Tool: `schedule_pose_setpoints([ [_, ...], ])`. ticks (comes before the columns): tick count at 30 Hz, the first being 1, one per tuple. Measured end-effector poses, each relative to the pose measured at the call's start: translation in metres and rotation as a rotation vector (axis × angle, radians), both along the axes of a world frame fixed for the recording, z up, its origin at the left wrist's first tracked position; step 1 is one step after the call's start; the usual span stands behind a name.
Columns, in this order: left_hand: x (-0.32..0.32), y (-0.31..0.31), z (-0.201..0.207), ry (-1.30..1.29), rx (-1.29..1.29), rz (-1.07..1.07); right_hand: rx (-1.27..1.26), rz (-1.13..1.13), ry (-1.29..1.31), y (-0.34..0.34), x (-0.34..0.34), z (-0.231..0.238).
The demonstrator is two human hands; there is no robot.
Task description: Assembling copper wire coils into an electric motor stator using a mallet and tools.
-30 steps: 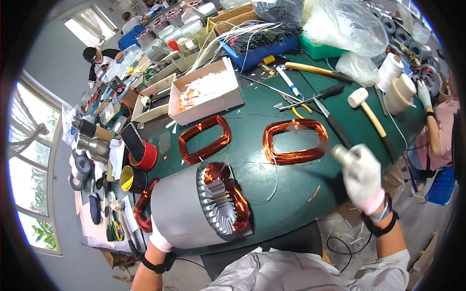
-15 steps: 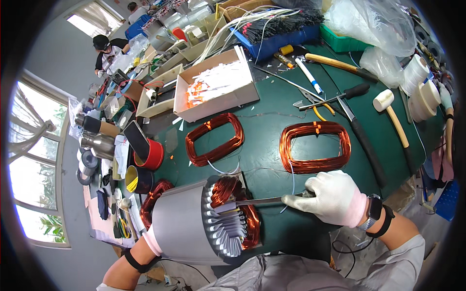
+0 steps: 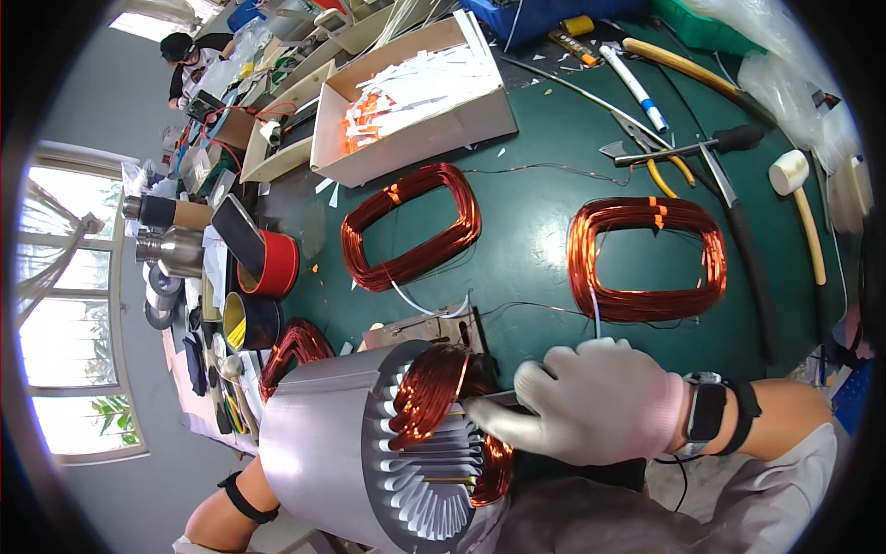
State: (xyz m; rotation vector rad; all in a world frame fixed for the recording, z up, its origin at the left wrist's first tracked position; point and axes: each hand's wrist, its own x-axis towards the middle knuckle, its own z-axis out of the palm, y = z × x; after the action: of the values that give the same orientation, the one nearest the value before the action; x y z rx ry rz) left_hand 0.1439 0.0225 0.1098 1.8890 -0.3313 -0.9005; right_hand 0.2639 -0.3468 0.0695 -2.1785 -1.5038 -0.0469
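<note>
Grey wall (image 3: 74, 97) at our left, green desk (image 3: 531, 258) spread before us, and at its near edge we have the grey cylinder (image 3: 323, 415) on its side, slotted mouth facing right! Toward the desk's middle lie two copper coils (image 3: 646, 307). Our right hand (image 3: 600, 406) comes in level from the right, back uppermost, index finger stretched to the mouth; our left hand is hidden behind the cylinder, so its fingers we cannot read. Beside that fingertip sits the copper bundle (image 3: 426, 397), and seating its wires in the slots (image 3: 429, 503) is, we judge, the step in hand. A thin grey tool (image 3: 503, 398), mostly covered, seems pinched in our right fingers: the next move calls for a gentle push along a slot.
</note>
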Motion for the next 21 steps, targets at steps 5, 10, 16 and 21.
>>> schedule_pose_setpoints([
  [5,-0.006,0.006,-0.005,-0.113,0.088,-0.164,-0.009,0.047,0.126,0.019,0.003,0.006],
  [10,-0.008,0.010,-0.019,-0.437,0.321,-0.265,-0.183,0.179,0.095,0.025,0.000,0.022],
  [16,-0.003,0.010,-0.050,-0.812,0.567,-0.378,-0.232,0.117,-0.090,0.020,-0.017,0.013],
  [21,-0.010,0.015,-0.046,-1.050,0.650,-0.376,-0.116,0.114,-0.217,0.026,-0.021,0.005],
])
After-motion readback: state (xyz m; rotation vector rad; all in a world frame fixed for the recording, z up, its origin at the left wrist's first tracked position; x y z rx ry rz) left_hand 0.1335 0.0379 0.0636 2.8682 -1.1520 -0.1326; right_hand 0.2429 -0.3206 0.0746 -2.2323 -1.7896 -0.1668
